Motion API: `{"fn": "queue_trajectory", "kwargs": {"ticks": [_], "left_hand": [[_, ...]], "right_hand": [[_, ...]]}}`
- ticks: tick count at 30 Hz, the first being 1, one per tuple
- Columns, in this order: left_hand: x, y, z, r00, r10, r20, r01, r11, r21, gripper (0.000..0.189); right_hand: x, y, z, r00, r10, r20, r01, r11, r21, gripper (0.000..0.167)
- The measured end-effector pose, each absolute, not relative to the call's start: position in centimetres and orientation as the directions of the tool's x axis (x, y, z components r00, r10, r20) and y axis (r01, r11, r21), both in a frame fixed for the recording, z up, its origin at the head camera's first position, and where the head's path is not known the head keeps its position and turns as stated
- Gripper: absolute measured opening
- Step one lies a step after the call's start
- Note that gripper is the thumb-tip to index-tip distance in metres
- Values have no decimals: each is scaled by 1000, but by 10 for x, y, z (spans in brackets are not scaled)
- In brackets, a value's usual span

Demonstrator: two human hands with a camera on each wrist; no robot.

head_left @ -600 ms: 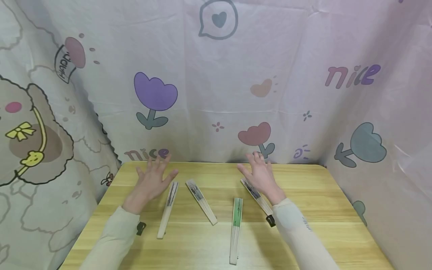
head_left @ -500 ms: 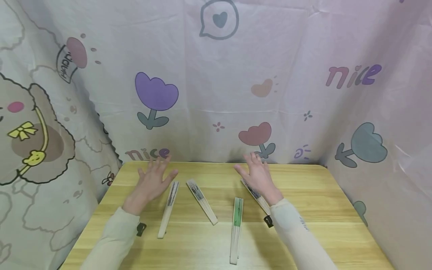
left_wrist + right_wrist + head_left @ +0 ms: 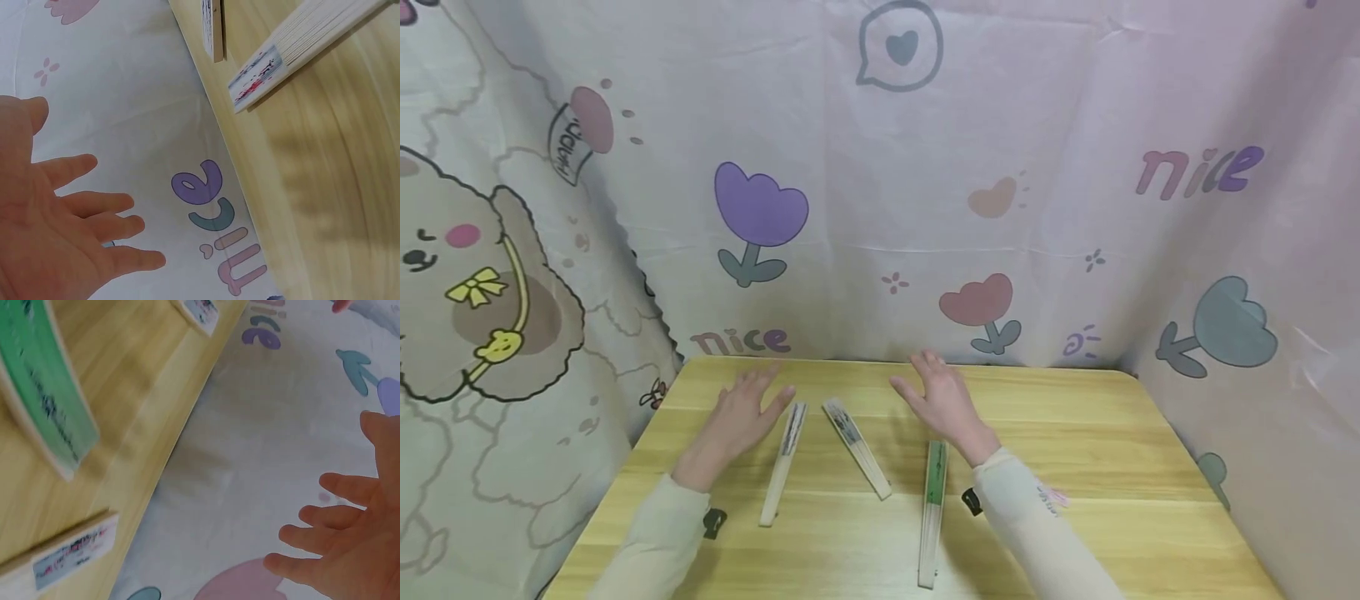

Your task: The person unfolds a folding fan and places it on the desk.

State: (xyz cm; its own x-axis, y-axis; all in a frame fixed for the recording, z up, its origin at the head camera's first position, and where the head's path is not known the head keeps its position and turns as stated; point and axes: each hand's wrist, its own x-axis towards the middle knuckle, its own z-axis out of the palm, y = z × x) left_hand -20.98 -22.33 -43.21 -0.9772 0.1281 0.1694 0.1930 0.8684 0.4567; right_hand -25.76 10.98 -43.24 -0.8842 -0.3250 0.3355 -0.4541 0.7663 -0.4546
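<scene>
Both hands hover over the wooden table, holding nothing. My left hand (image 3: 737,421) spreads its fingers beside the left folded fan (image 3: 783,467), whose painted end shows red and blue in the left wrist view. A second folded fan (image 3: 857,450) slants between the hands. My right hand (image 3: 947,408), fingers extended, is above and just beyond a green-ended folded fan (image 3: 932,508). In the right wrist view another folded fan (image 3: 75,550) lies at lower left; the right hand and forearm hide it in the head view. All these fans lie closed and apart.
The light wooden table (image 3: 1097,450) ends at a printed curtain (image 3: 865,167) behind, with more curtain on both sides. Black pieces show at the left wrist (image 3: 715,523) and right wrist (image 3: 972,502). A small pink strip (image 3: 1058,497) appears by the right sleeve.
My right hand has moved left and slightly nearer, its arm now covering the right fan. The left fingers have come down a little. The head view has swung slightly left; the fans lie unmoved.
</scene>
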Motion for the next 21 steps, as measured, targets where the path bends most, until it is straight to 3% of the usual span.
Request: {"fn": "queue_trajectory", "kwargs": {"ticks": [10,21], "left_hand": [[-201,-230,-445,-985,105,137,162,841,517,72],[-196,-234,-459,-984,64,164,139,855,499,45]], "right_hand": [[-251,79,-446,-886,-355,298,-461,738,-492,69],[-239,39,-458,-876,-419,239,-479,697,-534,60]]}}
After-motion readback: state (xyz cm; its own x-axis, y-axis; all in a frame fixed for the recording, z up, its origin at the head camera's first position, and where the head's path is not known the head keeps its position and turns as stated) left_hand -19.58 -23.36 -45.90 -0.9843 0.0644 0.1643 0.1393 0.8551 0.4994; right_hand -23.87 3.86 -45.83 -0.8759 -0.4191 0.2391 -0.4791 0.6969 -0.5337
